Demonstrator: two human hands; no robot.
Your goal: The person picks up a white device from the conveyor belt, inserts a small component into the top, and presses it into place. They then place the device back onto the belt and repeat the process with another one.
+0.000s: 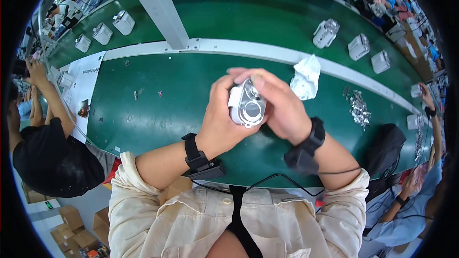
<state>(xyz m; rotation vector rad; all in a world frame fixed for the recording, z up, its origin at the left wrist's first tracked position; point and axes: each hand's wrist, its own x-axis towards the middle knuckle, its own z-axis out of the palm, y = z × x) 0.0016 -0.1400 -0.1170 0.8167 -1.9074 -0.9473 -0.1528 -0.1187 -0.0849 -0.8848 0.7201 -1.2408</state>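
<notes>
Over the middle of the green bench I hold a small white device with a shiny silver end face turned up. Two round parts show on that face, one above the other. My left hand wraps round its white side from the left. From the right, my right hand closes on it, with the thumb and fingers by the upper round part. The fingers hide most of the housing.
Crumpled white paper lies right of my hands, and a pile of small metal parts farther right. Beyond a white rail, similar white devices stand on a green belt. Other people work at both sides; a black bag lies at right.
</notes>
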